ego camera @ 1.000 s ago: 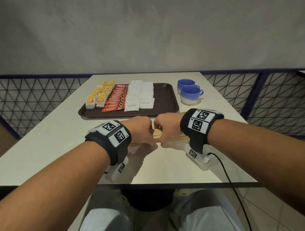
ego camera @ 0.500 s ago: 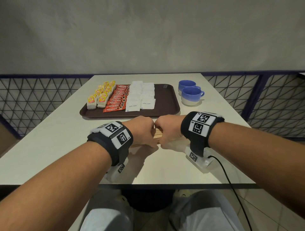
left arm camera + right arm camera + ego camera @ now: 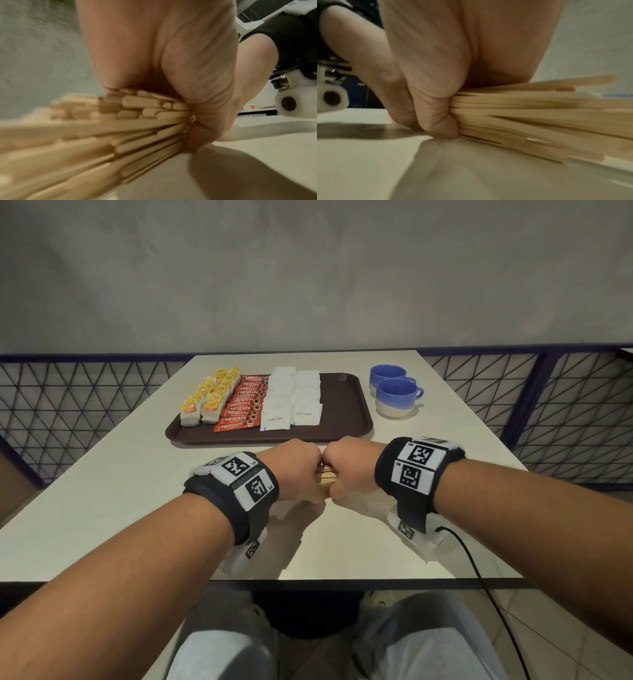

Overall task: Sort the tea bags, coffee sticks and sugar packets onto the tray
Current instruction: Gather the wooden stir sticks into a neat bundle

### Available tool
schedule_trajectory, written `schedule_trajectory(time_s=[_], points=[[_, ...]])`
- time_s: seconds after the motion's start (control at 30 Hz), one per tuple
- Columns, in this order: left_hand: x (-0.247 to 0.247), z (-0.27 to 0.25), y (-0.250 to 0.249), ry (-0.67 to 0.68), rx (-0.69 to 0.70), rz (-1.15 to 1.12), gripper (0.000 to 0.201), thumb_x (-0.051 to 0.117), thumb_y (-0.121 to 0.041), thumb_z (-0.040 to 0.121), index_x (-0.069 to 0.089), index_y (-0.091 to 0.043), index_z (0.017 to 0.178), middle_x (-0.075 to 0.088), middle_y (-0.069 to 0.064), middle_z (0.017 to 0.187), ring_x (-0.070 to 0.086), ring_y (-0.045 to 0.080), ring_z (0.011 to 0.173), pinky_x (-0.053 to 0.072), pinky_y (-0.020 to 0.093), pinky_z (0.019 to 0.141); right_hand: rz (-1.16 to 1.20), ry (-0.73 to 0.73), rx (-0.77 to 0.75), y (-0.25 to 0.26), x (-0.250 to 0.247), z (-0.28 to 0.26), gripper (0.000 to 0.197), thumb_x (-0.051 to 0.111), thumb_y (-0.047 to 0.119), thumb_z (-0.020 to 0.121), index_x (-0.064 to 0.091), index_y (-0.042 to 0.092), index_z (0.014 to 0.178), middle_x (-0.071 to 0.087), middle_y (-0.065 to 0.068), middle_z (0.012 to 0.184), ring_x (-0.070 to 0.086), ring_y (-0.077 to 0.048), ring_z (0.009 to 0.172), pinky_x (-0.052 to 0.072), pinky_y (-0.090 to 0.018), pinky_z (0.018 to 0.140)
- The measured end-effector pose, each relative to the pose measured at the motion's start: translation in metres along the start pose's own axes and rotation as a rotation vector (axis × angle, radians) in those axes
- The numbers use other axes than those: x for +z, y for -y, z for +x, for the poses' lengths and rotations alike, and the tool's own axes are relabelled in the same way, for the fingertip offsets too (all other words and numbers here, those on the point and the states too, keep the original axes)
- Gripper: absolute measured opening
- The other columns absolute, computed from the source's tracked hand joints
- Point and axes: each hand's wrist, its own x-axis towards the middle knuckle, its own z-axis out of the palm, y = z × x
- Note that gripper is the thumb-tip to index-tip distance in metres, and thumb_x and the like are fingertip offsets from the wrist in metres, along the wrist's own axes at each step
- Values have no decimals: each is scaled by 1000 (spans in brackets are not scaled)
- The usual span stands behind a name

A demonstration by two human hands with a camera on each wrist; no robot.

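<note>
A brown tray (image 3: 346, 412) lies at the far middle of the white table. On it stand yellow tea bags (image 3: 209, 398) at the left, red coffee sticks (image 3: 245, 404) in the middle and white sugar packets (image 3: 293, 398) to their right. In front of the tray my left hand (image 3: 294, 470) and right hand (image 3: 349, 467) meet knuckle to knuckle, both gripping one bundle of wooden stirrers (image 3: 327, 478). The left wrist view shows the stirrers (image 3: 120, 128) fanning out below my curled fingers (image 3: 197, 101). The right wrist view shows the same stirrers (image 3: 530, 116) held just above the table.
Two blue and white cups (image 3: 394, 395) stand right of the tray. A black cable (image 3: 479, 570) runs from my right wrist over the near table edge (image 3: 342, 579). A dark mesh railing (image 3: 565, 412) borders the table on both sides.
My two hands have drawn closer together on the stirrer bundle until the knuckles touch, and have shifted slightly away from me. The tray items have not moved.
</note>
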Motion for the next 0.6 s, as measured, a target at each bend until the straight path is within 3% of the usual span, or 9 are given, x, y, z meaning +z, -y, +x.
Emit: schedule_trajectory(time_s=[0.07, 0.2, 0.33, 0.5, 0.6], points=[[-1, -1, 1, -4, 8, 7, 30, 80, -42, 76, 70, -23, 97, 69, -1, 86, 64, 19, 75, 51, 29, 66, -30, -30, -9, 0, 0, -1, 29, 77, 29, 82, 71, 14, 106, 69, -3, 87, 66, -22, 74, 58, -33, 71], [-6, 0, 7, 47, -23, -29, 21, 80, -36, 73, 63, -27, 80, 68, -2, 81, 65, 19, 75, 47, 27, 61, -21, -38, -10, 1, 3, -1, 31, 75, 31, 83, 69, 13, 108, 66, -4, 86, 64, -21, 72, 56, -33, 67], [-4, 0, 7, 55, -27, -31, 20, 77, -32, 77, 72, -20, 92, 70, 1, 83, 66, 22, 77, 47, 27, 62, -41, -21, -28, 3, 3, -1, 22, 72, 27, 86, 69, 12, 102, 58, 0, 73, 54, -17, 61, 43, -25, 53], [1, 0, 4, 13, 15, 37, 22, 76, -37, 79, 60, -22, 77, 60, -1, 72, 60, 22, 71, 42, 28, 59, -76, -18, -53, 6, 4, -1, 17, 69, 27, 89, 64, 11, 91, 56, -1, 70, 55, -20, 63, 48, -31, 61], [2, -3, 4, -36, 40, 72, 23, 76, -39, 78, 67, -19, 84, 66, 2, 77, 64, 24, 73, 48, 30, 61, -81, -31, -56, 5, 2, -2, 18, 68, 29, 90, 58, 15, 87, 51, 2, 66, 48, -14, 57, 43, -28, 59]])
